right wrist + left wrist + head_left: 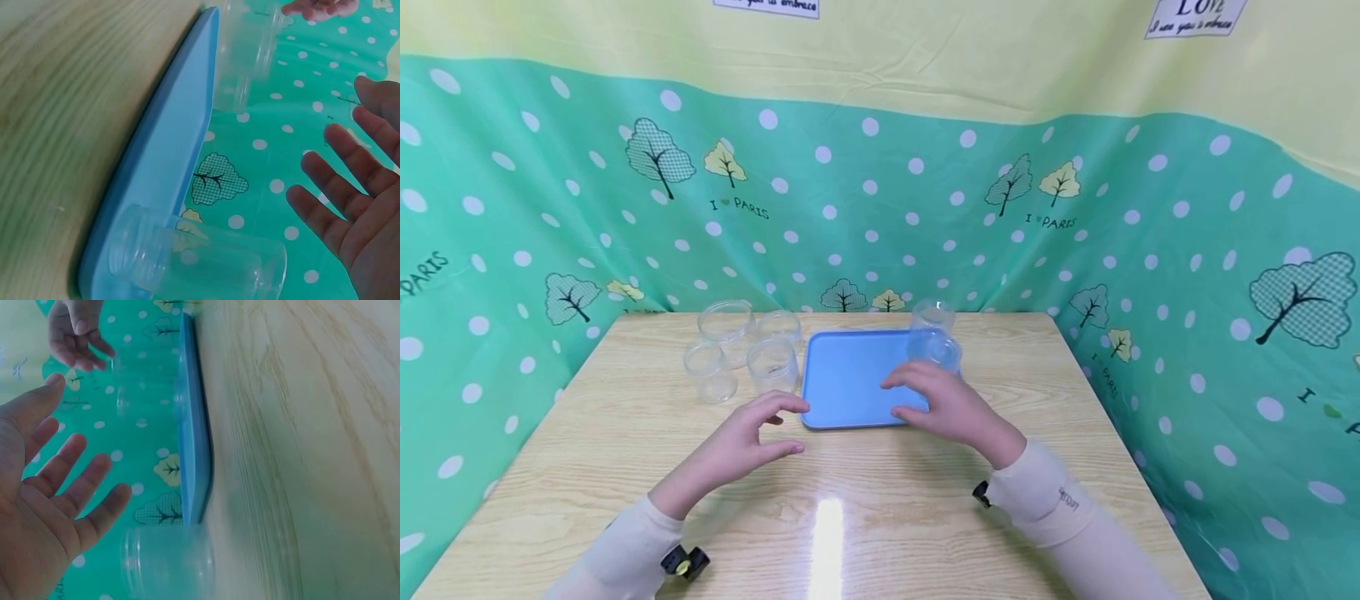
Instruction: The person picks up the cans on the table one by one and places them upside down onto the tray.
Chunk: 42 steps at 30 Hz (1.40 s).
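A clear plastic jar [934, 347] stands at the back right corner of a blue tray [850, 379]. In the right wrist view this jar [215, 259] has its threaded neck down against the tray. My right hand [953, 406] hovers just in front of it, fingers loosely bent, holding nothing. Over the tray's front left corner hangs my left hand [747, 443], thumb and fingers spread apart with nothing between them. Beyond its fingertips a clear jar [772, 367] stands beside the tray's left edge.
More clear jars cluster left of the tray, among them a wide one [727, 323] at the back and a smaller one [709, 372] at the outer left. A green dotted curtain [865, 217] encloses the wooden table [880, 500] at the back and sides.
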Motion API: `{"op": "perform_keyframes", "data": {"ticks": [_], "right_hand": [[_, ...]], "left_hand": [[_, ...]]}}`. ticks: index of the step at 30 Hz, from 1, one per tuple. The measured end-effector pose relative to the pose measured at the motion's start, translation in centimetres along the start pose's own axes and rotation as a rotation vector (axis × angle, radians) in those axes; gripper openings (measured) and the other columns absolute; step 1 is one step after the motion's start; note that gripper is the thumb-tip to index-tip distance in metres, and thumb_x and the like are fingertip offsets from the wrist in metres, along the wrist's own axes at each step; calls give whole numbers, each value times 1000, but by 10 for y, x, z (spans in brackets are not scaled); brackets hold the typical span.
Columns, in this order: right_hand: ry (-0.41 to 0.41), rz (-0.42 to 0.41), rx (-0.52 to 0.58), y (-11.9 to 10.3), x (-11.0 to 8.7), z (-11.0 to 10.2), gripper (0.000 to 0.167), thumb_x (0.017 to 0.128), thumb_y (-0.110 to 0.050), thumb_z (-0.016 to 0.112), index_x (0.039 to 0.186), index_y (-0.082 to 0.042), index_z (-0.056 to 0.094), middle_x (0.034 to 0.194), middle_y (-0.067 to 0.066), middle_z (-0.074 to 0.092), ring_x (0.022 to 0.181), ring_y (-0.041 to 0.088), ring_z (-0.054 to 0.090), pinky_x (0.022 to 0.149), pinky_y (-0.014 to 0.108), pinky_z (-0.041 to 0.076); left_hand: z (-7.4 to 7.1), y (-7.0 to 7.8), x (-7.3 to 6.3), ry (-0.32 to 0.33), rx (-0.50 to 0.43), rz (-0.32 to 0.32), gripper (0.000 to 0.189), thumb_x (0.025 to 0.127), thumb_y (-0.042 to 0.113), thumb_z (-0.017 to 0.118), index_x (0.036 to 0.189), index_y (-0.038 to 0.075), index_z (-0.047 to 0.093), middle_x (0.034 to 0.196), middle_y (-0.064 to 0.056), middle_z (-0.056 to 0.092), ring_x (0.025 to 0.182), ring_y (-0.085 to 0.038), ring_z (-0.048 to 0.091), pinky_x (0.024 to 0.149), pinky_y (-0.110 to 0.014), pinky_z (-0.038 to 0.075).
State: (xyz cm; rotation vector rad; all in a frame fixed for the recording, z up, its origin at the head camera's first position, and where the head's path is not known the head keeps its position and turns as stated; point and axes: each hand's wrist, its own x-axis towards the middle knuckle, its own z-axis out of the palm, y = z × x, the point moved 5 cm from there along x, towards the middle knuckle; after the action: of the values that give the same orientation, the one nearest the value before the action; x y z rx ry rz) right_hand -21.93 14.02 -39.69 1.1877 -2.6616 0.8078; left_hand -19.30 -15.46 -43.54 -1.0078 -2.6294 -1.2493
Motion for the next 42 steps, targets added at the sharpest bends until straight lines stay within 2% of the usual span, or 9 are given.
{"op": "perform_keyframes", "data": {"ticks": [6, 12, 18, 24, 29, 34, 38, 42], "right_hand": [[-23, -4, 3, -2, -2, 9, 34, 95, -26, 76, 127, -18, 69, 126, -9, 67, 123, 10, 60, 107, 32, 52], [-46, -16, -17, -3, -4, 16, 34, 95, -28, 75, 127, -20, 69, 126, -9, 67, 123, 10, 60, 106, 31, 52], [-57, -6, -15, -3, -6, 20, 33, 95, -29, 75, 127, -21, 69, 126, -10, 67, 122, 10, 60, 104, 30, 53], [-57, -14, -25, -2, -8, 22, 33, 95, -29, 76, 126, -23, 69, 124, -11, 67, 121, 9, 61, 102, 29, 54], [-59, -15, -24, -3, -8, 23, 32, 95, -29, 76, 126, -24, 69, 124, -12, 67, 120, 8, 60, 102, 28, 54], [-69, -7, -17, -3, -8, 24, 32, 95, -28, 76, 126, -24, 69, 124, -12, 67, 121, 9, 60, 101, 29, 54], [-72, 1, -20, -3, -8, 25, 32, 95, -29, 76, 126, -25, 69, 124, -13, 66, 120, 8, 60, 101, 29, 55], [-79, 4, -34, -4, -7, 25, 32, 95, -30, 76, 126, -25, 69, 124, -13, 66, 120, 7, 60, 101, 28, 54]], "left_hand": [[-6, -3, 0, 23, 38, 8, 49, 86, 25, 84, 131, 25, 64, 133, 2, 65, 122, -17, 61, 93, -39, 60], [-18, -3, 0, 38, 80, -1, 48, 87, 26, 84, 131, 22, 64, 133, 3, 65, 121, -18, 62, 92, -40, 60], [-35, -3, 1, 63, 132, -6, 47, 88, 25, 83, 130, 22, 63, 132, 4, 65, 120, -18, 62, 90, -41, 60], [-58, -2, 4, 94, 191, -26, 44, 90, 22, 81, 130, 19, 64, 131, 1, 66, 119, -20, 62, 90, -41, 60], [-84, -6, 8, 102, 251, -77, 43, 93, 26, 78, 132, 14, 63, 131, -5, 65, 121, -25, 60, 92, -48, 58], [-109, -20, 11, 102, 310, -164, 46, 96, 30, 75, 135, 11, 61, 136, -13, 62, 125, -37, 56, 96, -58, 52], [-122, -35, 15, 77, 416, -230, 47, 97, 33, 73, 136, 10, 59, 139, -15, 58, 130, -42, 51, 102, -64, 47], [-129, -49, 20, 23, 502, -273, 51, 97, 35, 72, 137, 8, 58, 140, -20, 55, 132, -45, 48, 105, -66, 43]]}}
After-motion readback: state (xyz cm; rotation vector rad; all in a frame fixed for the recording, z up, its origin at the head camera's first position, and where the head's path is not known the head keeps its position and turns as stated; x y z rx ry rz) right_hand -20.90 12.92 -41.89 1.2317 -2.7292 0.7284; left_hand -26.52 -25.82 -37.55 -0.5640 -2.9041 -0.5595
